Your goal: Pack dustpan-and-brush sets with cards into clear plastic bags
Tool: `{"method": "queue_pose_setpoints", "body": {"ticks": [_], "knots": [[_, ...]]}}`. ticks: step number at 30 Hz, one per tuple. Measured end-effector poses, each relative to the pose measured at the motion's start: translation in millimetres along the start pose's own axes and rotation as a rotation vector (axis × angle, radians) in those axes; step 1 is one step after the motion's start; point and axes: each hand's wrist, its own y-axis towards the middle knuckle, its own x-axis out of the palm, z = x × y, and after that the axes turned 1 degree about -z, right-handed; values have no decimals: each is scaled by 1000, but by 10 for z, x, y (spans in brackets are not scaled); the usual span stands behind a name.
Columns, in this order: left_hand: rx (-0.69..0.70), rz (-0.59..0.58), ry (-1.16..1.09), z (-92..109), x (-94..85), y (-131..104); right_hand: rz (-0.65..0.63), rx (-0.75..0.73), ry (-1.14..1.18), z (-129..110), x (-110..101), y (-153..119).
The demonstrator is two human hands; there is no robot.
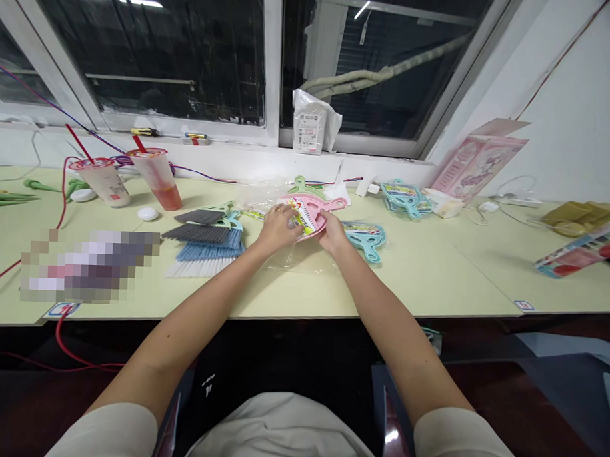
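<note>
A pink dustpan (326,204) with a printed label card (305,217) is between my hands, just over the table. My left hand (280,227) is closed on its left side, fingers curled over the card. My right hand (332,233) grips the dustpan from the right, by the handle end. Clear plastic wrapping (304,258) lies under and around my hands. Behind the pink dustpan a green handle (300,184) shows. Just right of my right hand lies a blue dustpan (369,241) with a label. Several small brushes (207,235) with grey, blue and white bristles are stacked on the left.
Two drink cups (159,180) with red straws stand at the back left near a white mouse-like object (147,214). More packaged blue dustpans (406,197) lie at the back right. A pink box (480,158) leans on the wall. A wrapped package (311,125) stands on the sill.
</note>
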Motion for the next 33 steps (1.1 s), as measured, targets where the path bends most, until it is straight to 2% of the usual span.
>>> {"method": "queue_pose_setpoints", "body": {"ticks": [8,14,22,29,33], "knots": [[27,-13,-40,-27,7,5,27,39,2,-6,8,-14],[-8,104,-67,-39,-39,19,25,18,18,-60,40,-76],[6,-5,-47,-112,37,1,24,19,28,-63,25,-56],[-23,-14,-32,-85,15,-9,41,11,31,-62,27,-57],[-11,46,-105,-71,-10,-2,16,13,41,-71,36,-74]]}}
